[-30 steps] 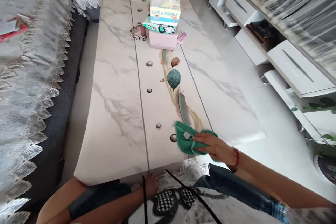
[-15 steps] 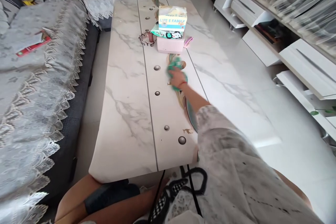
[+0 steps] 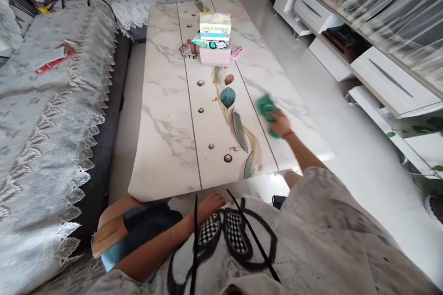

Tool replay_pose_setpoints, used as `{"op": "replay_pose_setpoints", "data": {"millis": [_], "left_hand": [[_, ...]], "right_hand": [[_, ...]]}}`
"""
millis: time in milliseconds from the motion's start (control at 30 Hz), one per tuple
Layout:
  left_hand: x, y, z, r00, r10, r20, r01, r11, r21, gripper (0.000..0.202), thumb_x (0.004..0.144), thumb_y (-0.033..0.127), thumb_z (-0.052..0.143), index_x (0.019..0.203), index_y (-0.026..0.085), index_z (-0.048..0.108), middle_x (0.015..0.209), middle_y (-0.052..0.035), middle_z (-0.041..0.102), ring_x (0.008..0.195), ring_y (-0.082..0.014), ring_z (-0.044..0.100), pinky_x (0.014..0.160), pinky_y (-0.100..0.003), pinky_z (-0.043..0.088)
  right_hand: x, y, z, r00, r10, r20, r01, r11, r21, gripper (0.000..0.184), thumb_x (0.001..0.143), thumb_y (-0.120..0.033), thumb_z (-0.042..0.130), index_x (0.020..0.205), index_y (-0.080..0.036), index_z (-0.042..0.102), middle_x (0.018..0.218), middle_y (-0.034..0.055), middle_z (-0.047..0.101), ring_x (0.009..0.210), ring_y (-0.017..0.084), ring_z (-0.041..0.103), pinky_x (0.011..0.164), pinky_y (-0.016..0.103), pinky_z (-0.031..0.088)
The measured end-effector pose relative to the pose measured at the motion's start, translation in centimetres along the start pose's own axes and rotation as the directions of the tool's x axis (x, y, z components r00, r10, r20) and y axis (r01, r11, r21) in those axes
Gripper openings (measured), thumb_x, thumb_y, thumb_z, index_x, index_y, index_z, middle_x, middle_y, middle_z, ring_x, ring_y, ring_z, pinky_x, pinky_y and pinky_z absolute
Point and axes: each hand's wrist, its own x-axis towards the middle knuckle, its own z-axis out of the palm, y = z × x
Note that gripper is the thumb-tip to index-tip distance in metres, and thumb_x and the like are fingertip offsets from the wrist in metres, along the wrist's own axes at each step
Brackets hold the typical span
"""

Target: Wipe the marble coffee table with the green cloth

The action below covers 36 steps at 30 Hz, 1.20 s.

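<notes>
My right hand presses a green cloth onto the marble-patterned table cover, right of the printed leaves. Its fingers are closed over the cloth, which bunches out ahead of and beneath them; both are slightly blurred. Close to my body, just below the table's near edge, is my left hand. Its fingers look curled in and nothing shows in them.
A pink box stands on the far half of the table under a teal packet and a tissue pack. Beside it lie a bracelet-like loop and a pink item. A lace-covered sofa runs along the left, white cabinets along the right.
My right hand has swept the cloth rightward and nearer, off the printed leaves onto the right side of the table. My left hand has come into view by my lap.
</notes>
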Motion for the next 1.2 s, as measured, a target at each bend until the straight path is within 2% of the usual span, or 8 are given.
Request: {"op": "replay_pose_setpoints", "data": {"millis": [133, 267, 467, 667, 767, 933, 1000, 1200], "left_hand": [[-4.6, 1.4, -0.1, 0.994, -0.088, -0.062, 0.096, 0.986, 0.136, 0.05, 0.092, 0.01, 0.045, 0.132, 0.008, 0.074, 0.139, -0.033, 0.069, 0.139, -0.0521, 0.062, 0.121, -0.07, 0.044], [-9.6, 0.4, 0.2, 0.924, -0.128, -0.36, 0.17, 0.982, 0.087, 0.057, 0.099, 0.017, 0.038, 0.148, 0.015, 0.067, 0.147, -0.0254, 0.069, 0.141, -0.0403, 0.066, 0.121, -0.061, 0.053], [-15.5, 0.8, 0.0, 0.177, -0.164, -0.97, 0.076, 0.985, -0.153, 0.037, 0.109, 0.036, 0.053, 0.136, 0.018, 0.07, 0.134, -0.0166, 0.077, 0.126, -0.0298, 0.074, 0.113, -0.05, 0.06], [-18.9, 3.7, -0.4, -0.295, -0.279, -0.914, -0.233, 0.949, -0.214, 0.037, 0.104, 0.05, 0.066, 0.129, 0.023, 0.064, 0.136, -0.013, 0.07, 0.13, -0.0272, 0.069, 0.115, -0.046, 0.057], [-17.6, 5.6, 0.3, -0.154, -0.44, -0.885, -0.353, 0.861, -0.366, 0.058, 0.096, 0.067, 0.072, 0.132, 0.023, 0.062, 0.142, -0.0157, 0.067, 0.136, -0.0304, 0.065, 0.119, -0.049, 0.054], [-13.1, 11.2, 0.4, 0.665, -0.413, -0.623, -0.438, 0.46, -0.772, 0.098, 0.079, 0.101, 0.061, 0.13, 0.018, 0.069, 0.142, -0.0211, 0.069, 0.134, -0.0386, 0.065, 0.109, -0.052, 0.057], [-11.7, 13.8, -0.4, 0.717, -0.317, -0.621, -0.483, 0.417, -0.77, 0.093, 0.076, 0.1, 0.067, 0.118, 0.017, 0.07, 0.126, -0.0185, 0.074, 0.121, -0.0354, 0.069, 0.099, -0.047, 0.06], [-11.0, 19.2, -4.0, 0.49, -0.155, -0.858, -0.664, 0.571, -0.483, 0.068, 0.081, 0.072, 0.087, 0.117, 0.023, 0.056, 0.108, -0.0031, 0.063, 0.098, -0.0181, 0.063, 0.088, -0.03, 0.055]], "right_hand": [[-4.7, 6.6, -4.3, 0.896, 0.359, -0.261, -0.38, 0.924, -0.034, 0.065, 0.082, -0.003, 0.051, 0.144, -0.006, 0.071, 0.17, 0.0309, 0.041, 0.141, 0.041, 0.058, 0.12, 0.065, 0.044], [-10.6, -1.7, 4.7, 0.995, 0.068, -0.066, -0.068, 0.998, -0.001, 0.055, 0.081, -0.004, 0.057, 0.133, -0.01, 0.076, 0.163, 0.0263, 0.053, 0.149, 0.041, 0.05, 0.125, 0.063, 0.041], [-22.3, -23.6, 21.7, 0.658, -0.606, 0.447, 0.463, 0.794, 0.394, 0.042, 0.084, -0.003, 0.061, 0.118, -0.019, 0.081, 0.163, 0.0093, 0.06, 0.155, 0.029, 0.048, 0.133, 0.048, 0.035], [-28.8, -23.3, 18.4, 0.523, -0.646, 0.556, -0.016, 0.645, 0.764, 0.028, 0.077, -0.031, 0.064, 0.099, -0.031, 0.082, 0.117, -0.0058, 0.082, 0.126, 0.032, 0.069, 0.12, 0.053, 0.05], [-28.8, -17.6, 13.0, 0.657, -0.534, 0.531, -0.314, 0.447, 0.838, 0.045, 0.081, -0.058, 0.066, 0.116, -0.033, 0.079, 0.12, -0.0013, 0.081, 0.121, 0.032, 0.072, 0.116, 0.054, 0.055], [-31.9, -13.2, 6.1, 0.773, -0.333, 0.541, -0.573, 0.0, 0.819, 0.078, 0.078, -0.089, 0.07, 0.129, -0.03, 0.076, 0.131, 0.0085, 0.078, 0.139, 0.037, 0.066, 0.125, 0.06, 0.049], [-33.4, -13.4, 4.3, 0.828, -0.335, 0.45, -0.481, -0.012, 0.877, 0.082, 0.084, -0.091, 0.067, 0.141, -0.032, 0.07, 0.147, 0.0084, 0.072, 0.146, 0.035, 0.062, 0.128, 0.059, 0.047], [-32.5, -15.3, -0.7, 0.909, -0.4, 0.116, 0.022, 0.324, 0.946, 0.072, 0.079, -0.062, 0.095, 0.14, -0.033, 0.068, 0.148, 0.0065, 0.067, 0.134, 0.028, 0.066, 0.117, 0.042, 0.056]]}}
